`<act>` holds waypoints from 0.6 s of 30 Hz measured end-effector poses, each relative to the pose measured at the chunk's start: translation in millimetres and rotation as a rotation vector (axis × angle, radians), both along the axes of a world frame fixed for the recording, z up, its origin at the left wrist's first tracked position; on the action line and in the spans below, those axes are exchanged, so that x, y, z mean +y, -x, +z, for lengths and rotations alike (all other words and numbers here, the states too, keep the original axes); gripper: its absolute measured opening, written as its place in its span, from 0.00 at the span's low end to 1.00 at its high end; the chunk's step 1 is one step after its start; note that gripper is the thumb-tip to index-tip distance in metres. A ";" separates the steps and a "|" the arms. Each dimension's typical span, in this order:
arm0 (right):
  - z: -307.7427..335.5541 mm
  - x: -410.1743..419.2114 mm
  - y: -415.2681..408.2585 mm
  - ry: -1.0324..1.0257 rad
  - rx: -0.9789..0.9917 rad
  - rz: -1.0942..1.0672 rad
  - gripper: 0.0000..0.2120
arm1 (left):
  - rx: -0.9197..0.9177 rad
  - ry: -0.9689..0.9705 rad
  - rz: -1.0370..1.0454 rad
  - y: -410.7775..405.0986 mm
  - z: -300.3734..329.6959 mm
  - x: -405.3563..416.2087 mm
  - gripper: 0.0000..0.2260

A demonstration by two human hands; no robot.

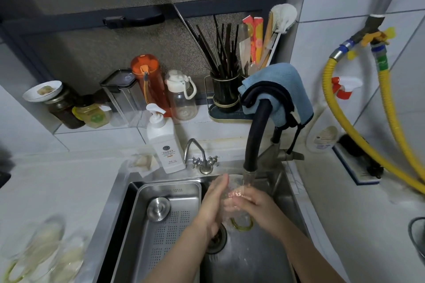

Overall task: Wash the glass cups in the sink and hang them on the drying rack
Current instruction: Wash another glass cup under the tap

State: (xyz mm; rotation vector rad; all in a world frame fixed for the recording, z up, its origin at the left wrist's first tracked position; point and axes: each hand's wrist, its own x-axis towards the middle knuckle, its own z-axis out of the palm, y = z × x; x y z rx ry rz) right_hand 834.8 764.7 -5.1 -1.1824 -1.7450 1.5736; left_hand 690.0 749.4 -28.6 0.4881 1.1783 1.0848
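Although the white pump bottle (166,145) just left of the black faucet (254,142) carries a round emblem and a few lines of print, I cannot read any of it, and the label on the spray bottle (323,136) to the faucet's right is just as blurred. Under the faucet's spout I see a clear glass cup (234,200) with a yellow-green handle, held over the sink (285,193) between both hands. My left hand (212,204) stands on edge against the cup's left side, fingers straight and pointing up toward the spout, palm pressed flat to the glass. My right hand (257,204) comes in from the faucet's near right, fingers curled around the cup's other side, so the two hands clasp the cup between them. Both forearms reach up from the bottom edge, converging below the spout. Left of the faucet, inside the sink, sits a perforated steel tray (161,236) with a round steel lid (158,209) on it. Far left of the faucet, on the counter, more glass cups (43,253) stand blurred; I cannot count them for certain.
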 end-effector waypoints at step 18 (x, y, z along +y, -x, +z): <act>5.3 6.3 22.8 0.208 0.060 0.002 0.21 | 0.082 0.028 -0.025 -1.6 -0.4 -1.3 0.28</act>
